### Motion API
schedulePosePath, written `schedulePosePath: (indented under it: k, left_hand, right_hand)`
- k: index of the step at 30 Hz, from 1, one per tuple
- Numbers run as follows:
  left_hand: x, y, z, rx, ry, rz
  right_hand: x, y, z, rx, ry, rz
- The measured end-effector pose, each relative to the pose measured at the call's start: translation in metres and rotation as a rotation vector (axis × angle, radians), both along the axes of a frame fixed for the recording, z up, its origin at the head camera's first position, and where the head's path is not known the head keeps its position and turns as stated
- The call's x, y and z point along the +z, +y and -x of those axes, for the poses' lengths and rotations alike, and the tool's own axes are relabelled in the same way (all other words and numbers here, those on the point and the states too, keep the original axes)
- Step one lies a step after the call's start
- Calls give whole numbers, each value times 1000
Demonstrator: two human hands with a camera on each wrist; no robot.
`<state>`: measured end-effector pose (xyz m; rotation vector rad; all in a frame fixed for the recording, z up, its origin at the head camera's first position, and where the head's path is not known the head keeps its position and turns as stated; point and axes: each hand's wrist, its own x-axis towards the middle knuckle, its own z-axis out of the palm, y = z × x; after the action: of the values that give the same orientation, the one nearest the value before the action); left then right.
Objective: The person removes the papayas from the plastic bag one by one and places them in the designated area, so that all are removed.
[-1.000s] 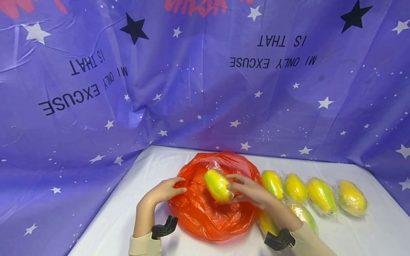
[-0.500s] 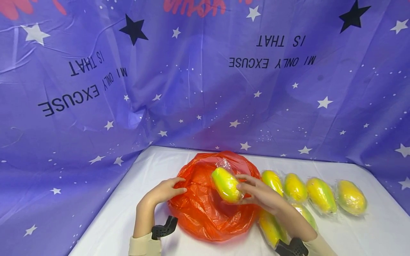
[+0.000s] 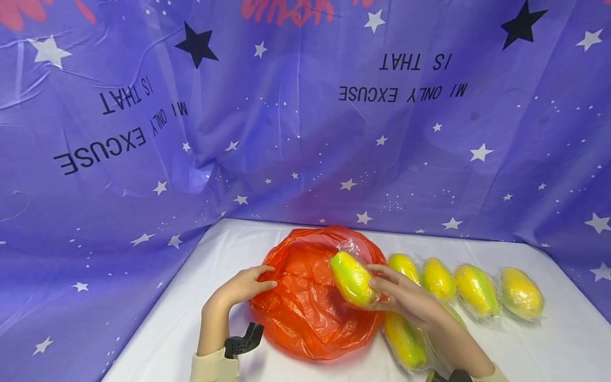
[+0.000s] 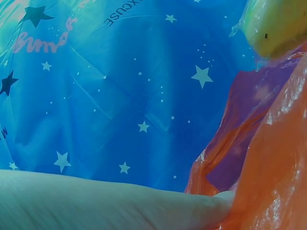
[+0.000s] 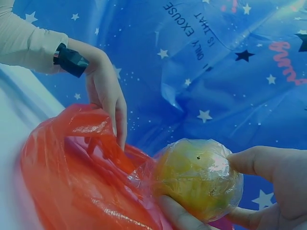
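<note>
A red plastic bag (image 3: 310, 331) stands on the white table with its mouth spread upward. My left hand (image 3: 244, 285) grips its left rim; in the right wrist view the fingers of that left hand (image 5: 109, 96) hang over the edge. Above the right side of the mouth, my right hand (image 3: 406, 297) holds a yellow-green mango (image 3: 352, 278) in clear wrap. Thumb and fingers press against the sides of this mango (image 5: 196, 179) in the right wrist view. The left wrist view shows part of a wrapped mango (image 4: 276, 28) above the bag (image 4: 273, 177).
Right of the bag lie several more wrapped mangoes, among them one mango (image 3: 439, 279) in the back row and another mango (image 3: 404, 342) in front, partly behind my right forearm. A purple star-printed cloth (image 3: 296, 132) hangs behind the white table (image 3: 539, 350).
My right hand has moved right with the mango, from over the middle of the bag to its right side. My left hand stays at the rim.
</note>
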<state>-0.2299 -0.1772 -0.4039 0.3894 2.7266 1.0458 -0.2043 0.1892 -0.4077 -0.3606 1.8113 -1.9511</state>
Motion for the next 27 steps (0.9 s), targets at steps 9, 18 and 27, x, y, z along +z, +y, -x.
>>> schedulePosePath:
  k: [9,18,27]
  left_hand:
    - [-3,-2,1,-1,6,3]
    - [-3,0,1,4,6,12]
    - [-3,-1,2,4,4,10]
  right_hand:
    - [7,21,-14,-10,16,-29]
    - [13,47,-20,-53,35,-78]
    - [8,70,-28,-32,45,-10]
